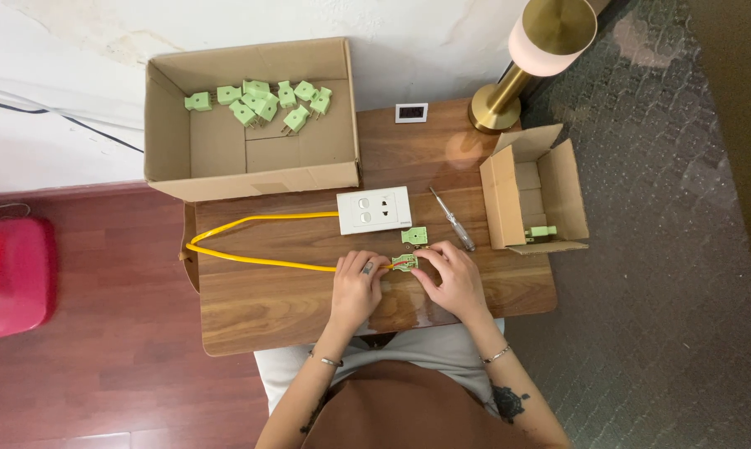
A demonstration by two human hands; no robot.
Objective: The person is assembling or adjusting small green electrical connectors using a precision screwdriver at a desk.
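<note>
My left hand (356, 287) and my right hand (453, 278) meet over a small green plug body (405, 263) at the front of the wooden table (259, 308), both pinching it. A yellow cable (251, 241) runs from the plug in a loop to the left and back to a white switch-and-socket plate (374, 209). A loose green plug part (415, 236) lies just behind my hands. A screwdriver (452, 219) with a clear handle rests beside the plate.
A large open cardboard box (169, 133) at the back left holds several green plugs (263, 101). A small open box (499, 195) at the right holds one green plug (541, 231). A brass lamp (525, 54) stands behind. A red object (9, 274) sits on the floor.
</note>
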